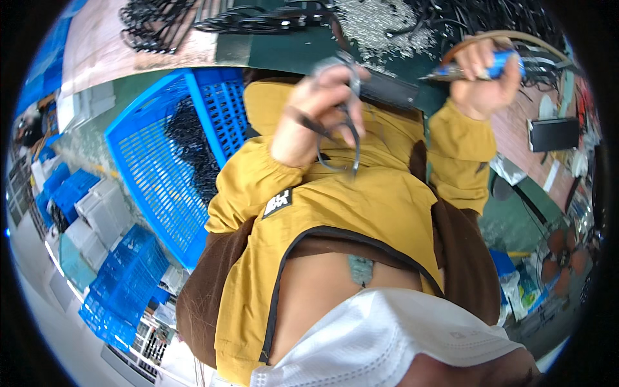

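Two bare hands appear in the head view: the left hand (319, 106) has its fingers curled around a looped dark cable (312, 124), blurred in part, held before the yellow garment (367, 200) near the table edge, while the right hand (487, 77) is clenched around a blue tool (500, 63) whose pointed tip faces left, apart from that loop. Beyond them, a heap of small silvery parts (380, 29) lies on the green tabletop (277, 55) beside black cable bundles (155, 26); a blue basket (145, 168) containing black cords (193, 151) stands at the person's left.
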A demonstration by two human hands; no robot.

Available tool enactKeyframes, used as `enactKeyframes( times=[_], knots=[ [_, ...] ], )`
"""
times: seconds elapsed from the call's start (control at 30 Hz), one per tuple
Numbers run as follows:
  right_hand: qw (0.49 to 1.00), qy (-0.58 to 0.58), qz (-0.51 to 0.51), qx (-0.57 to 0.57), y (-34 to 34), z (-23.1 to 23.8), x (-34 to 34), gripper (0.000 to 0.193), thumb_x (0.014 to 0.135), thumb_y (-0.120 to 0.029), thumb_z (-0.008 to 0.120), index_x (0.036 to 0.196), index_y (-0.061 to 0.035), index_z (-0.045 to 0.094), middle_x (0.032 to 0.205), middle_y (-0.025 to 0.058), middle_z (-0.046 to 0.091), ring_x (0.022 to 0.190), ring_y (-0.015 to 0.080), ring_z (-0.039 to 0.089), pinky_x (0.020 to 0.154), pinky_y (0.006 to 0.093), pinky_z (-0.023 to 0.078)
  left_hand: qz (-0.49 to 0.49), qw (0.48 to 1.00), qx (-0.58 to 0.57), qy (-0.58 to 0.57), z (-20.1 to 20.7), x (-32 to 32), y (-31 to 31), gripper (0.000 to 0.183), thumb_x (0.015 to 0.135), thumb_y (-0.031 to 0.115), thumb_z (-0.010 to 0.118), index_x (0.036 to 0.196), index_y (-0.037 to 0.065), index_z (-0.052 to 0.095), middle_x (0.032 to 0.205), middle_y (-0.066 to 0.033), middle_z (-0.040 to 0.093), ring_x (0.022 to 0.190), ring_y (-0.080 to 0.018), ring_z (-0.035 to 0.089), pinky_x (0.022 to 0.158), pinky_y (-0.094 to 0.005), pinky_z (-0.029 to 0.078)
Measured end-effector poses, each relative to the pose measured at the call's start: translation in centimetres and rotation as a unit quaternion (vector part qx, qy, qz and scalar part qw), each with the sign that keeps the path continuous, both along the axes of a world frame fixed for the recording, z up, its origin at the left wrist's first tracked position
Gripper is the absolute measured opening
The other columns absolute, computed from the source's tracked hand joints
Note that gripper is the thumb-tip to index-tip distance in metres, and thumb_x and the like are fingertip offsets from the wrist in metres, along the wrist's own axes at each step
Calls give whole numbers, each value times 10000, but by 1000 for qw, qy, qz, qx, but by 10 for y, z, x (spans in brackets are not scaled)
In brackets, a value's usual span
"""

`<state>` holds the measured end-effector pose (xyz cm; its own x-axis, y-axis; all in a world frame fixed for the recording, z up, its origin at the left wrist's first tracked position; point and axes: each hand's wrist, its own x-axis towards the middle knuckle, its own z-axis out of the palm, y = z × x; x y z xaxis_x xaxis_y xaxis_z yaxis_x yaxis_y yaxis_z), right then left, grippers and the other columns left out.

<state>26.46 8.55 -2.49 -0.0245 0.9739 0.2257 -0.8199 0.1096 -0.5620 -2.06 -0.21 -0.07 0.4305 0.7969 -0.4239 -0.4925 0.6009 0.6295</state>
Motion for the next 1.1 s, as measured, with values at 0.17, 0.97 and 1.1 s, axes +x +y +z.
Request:
enactKeyframes(
  times=[0.17,0.97,1.1],
  knots=[
    [989,-67,-134,0,5,0,33,202,975,-286,625,1035,-94,634,772,7,504,618,114,445,537,260,354,341,741,243,525,23,-91,5,350,990,142,649,1249,-30,488,823,-66,586,588,-114,570,466,-228,415],
    [980,-85,-176,-48,3,-3,34,195,982,-241,626,1089,-79,640,784,13,522,620,114,480,517,247,364,280,516,513,626,-13,-66,125,428,958,199,576,1353,36,589,1246,-183,648,1293,-355,543,1134,-459,337],
    [979,-94,-176,-50,2,1,30,192,987,-236,615,1085,-71,603,772,14,512,616,113,476,516,245,358,252,430,657,566,-11,-63,115,353,976,218,488,1134,40,748,1215,-123,698,1250,-314,612,1198,-485,249]
  ],
)
